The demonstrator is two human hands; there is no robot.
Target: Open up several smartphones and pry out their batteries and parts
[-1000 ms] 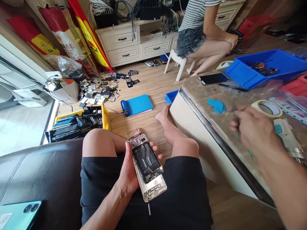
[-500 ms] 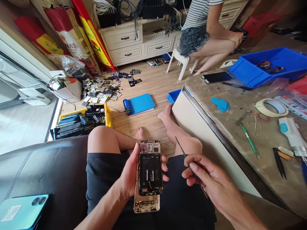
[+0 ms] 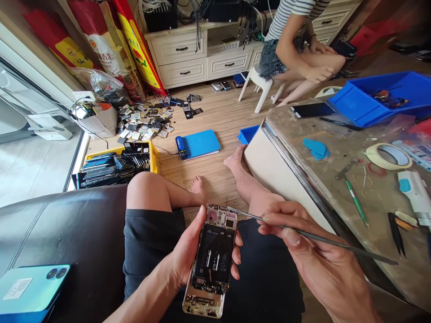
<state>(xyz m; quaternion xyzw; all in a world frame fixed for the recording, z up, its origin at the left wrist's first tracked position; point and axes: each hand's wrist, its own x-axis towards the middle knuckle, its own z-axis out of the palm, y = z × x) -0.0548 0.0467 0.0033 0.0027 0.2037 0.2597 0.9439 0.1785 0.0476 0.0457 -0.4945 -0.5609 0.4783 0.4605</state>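
Note:
My left hand (image 3: 188, 246) is wrapped round an opened smartphone (image 3: 217, 258), thumb along its left edge and fingertips showing at the right. Its black battery (image 3: 215, 251), printed with two white arrows, lies exposed, and a gold-coloured part sticks out at the bottom end. Between the thumb and fingers of my right hand (image 3: 303, 242) is a thin metal pry tool (image 3: 323, 237), held nearly level. Its flat tip reaches the top right end of the phone; whether it touches cannot be made out. Both hands are above my lap.
At right a worktop (image 3: 323, 179) bears a blue bin (image 3: 377, 96), a tape roll (image 3: 389, 154) and tweezers (image 3: 397, 233). A yellow crate (image 3: 155, 157) of phone parts stands ahead left. A person (image 3: 292, 49) sits on a white stool (image 3: 259, 85). A teal phone (image 3: 37, 287) lies on the sofa.
My right hand has swung the pry tool from a steep slant beside the phone to nearly level, tip at the phone's top. The phone has tilted slightly; the view has shifted a little.

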